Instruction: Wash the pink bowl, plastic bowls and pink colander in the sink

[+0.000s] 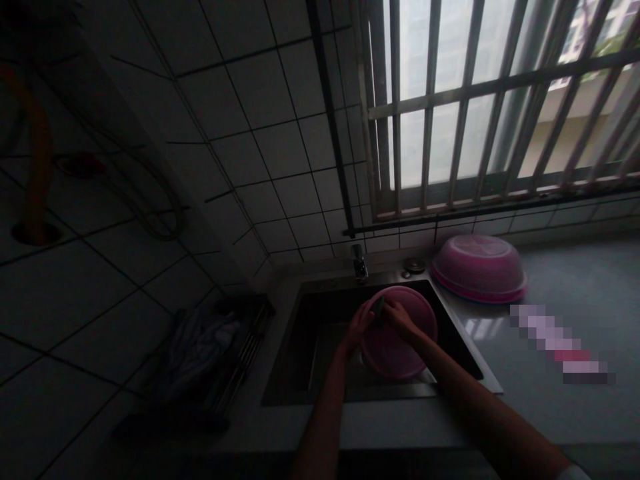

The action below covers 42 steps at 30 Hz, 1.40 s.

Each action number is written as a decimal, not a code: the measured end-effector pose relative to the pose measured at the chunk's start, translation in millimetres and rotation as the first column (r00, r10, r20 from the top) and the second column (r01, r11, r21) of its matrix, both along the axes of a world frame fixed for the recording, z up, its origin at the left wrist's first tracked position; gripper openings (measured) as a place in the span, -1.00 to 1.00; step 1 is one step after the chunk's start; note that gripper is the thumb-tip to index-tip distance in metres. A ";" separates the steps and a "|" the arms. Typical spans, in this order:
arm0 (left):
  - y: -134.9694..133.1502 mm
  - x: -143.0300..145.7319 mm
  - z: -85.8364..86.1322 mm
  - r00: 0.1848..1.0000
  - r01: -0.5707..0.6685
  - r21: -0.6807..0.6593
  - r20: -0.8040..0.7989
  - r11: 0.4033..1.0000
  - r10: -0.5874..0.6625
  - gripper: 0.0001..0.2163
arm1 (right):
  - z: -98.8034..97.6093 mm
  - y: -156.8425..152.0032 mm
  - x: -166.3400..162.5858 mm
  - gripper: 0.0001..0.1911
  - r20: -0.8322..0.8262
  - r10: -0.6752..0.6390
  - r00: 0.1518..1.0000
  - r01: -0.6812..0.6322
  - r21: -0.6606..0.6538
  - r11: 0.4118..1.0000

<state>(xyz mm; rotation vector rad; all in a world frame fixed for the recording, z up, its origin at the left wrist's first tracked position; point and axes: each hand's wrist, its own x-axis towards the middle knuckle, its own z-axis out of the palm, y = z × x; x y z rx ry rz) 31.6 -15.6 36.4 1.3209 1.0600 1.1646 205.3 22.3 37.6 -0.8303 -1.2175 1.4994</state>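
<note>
Both hands meet over a round pink basin (400,357) that sits tilted inside the sink (295,353). Between them is a small dark greenish piece (379,308), too dim to name. My left hand (359,328) grips it from the left, thumb toward the piece. From the right, the fingers of my right hand (399,317) close on it. What lies at the bottom of the basin is hard to make out in the low light.
Behind the sink rises a metal faucet (359,262), with a round drain strainer (414,266) beside it. Upturned pink basins (480,270) stand on the right counter (575,280). A dark rack with crumpled cloth (205,343) is at left. A barred window (450,100) is above.
</note>
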 end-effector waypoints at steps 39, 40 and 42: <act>3.1 -5.4 -6.5 0.999 0.000 0.019 -0.050 1.000 0.001 -0.31 | -54.4 3.0 -27.2 -0.70 0.193 0.245 0.950 -0.274 0.141 0.951; 2.6 -5.0 -4.8 0.999 0.005 0.020 -0.047 1.000 -0.004 -0.32 | -53.3 3.8 -25.8 -0.69 0.179 0.215 0.960 -0.242 0.145 0.959; 2.4 -4.0 -2.7 0.999 0.021 0.033 -0.036 0.999 -0.019 -0.34 | -48.1 7.4 -20.2 -0.66 0.142 0.096 0.985 -0.119 0.161 0.980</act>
